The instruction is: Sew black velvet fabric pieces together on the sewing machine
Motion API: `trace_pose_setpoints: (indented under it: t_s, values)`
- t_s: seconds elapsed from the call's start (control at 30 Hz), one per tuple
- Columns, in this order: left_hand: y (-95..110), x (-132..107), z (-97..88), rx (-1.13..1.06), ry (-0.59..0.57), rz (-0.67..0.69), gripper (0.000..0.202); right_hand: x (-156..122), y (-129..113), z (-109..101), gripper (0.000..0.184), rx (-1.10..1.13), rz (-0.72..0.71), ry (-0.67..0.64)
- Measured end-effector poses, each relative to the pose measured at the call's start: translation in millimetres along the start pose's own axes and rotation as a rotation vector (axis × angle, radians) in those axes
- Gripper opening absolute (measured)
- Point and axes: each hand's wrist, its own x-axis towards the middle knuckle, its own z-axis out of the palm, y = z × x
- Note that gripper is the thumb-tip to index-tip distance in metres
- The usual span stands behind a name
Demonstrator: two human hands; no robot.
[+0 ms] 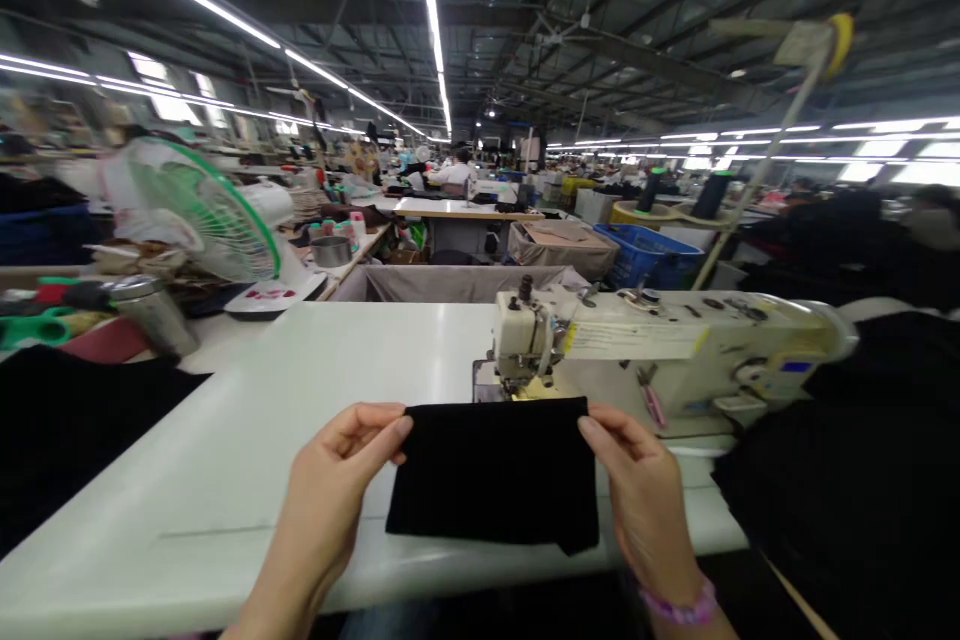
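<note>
1. The left hand [337, 480] pinches the upper left corner of a black cloth piece [495, 475], thumb and fingers closed narrowly on its edge.
2. The right hand [637, 490], with a pink bracelet [679, 610] at the wrist, grips the upper right corner the same way, so the cloth is stretched flat between the two hands.
3. The cloth's top edge runs straight from hand to hand. Its lower edge lies near the front lip of the white bench [247, 420], with one bottom corner drooping at the right.
4. To the left of the left hand a broad bare stretch of bench lies open, reaching as far as a dark fabric heap [67, 440] at the far left.
5. To the right, room is tight: another black fabric pile [847, 490] crowds the bench edge just beside the right hand.
6. Just beyond the cloth's top edge stands the cream sewing machine [660, 350], its needle head directly behind the cloth's middle.
7. Further left on the bench stand a steel bottle [154, 315] and green scissors [34, 328], well apart from the hands.
8. Behind them is a green-caged fan [202, 210].
9. Past the bench's far edge sits a grey cloth bin [450, 282], then a blue crate [649, 260] and further work tables down the hall.
</note>
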Motion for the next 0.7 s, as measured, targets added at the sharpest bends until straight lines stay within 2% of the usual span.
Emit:
trace_pose_setpoints:
  t_s: [0.17,0.37,0.5,0.6,0.7]
  values:
    - [-12.2,12.3,-6.6,-0.029,0.059,-0.013,0.038,1.6,-9.6,10.1,0.028,0.041,-0.023,-0.071]
    - [-32.4,22.8,-16.7,0.063,0.042,0.099,0.032,3.4,-6.7,11.2,0.028,0.066,-0.026,-0.078]
    - [-37.9,20.1,-18.1,0.077,0.056,0.054,0.037,5.4,-2.6,13.0,0.024,0.068,-0.054,-0.073]
    - [-35.8,19.1,-19.9,0.081,0.016,0.041,0.038,6.0,-3.1,13.0,0.019,0.039,-0.114,-0.102]
    - [-15.4,24.7,-24.1,0.177,-0.029,0.162,0.035,-2.5,-7.9,8.7,0.017,-0.107,-0.226,-0.211]
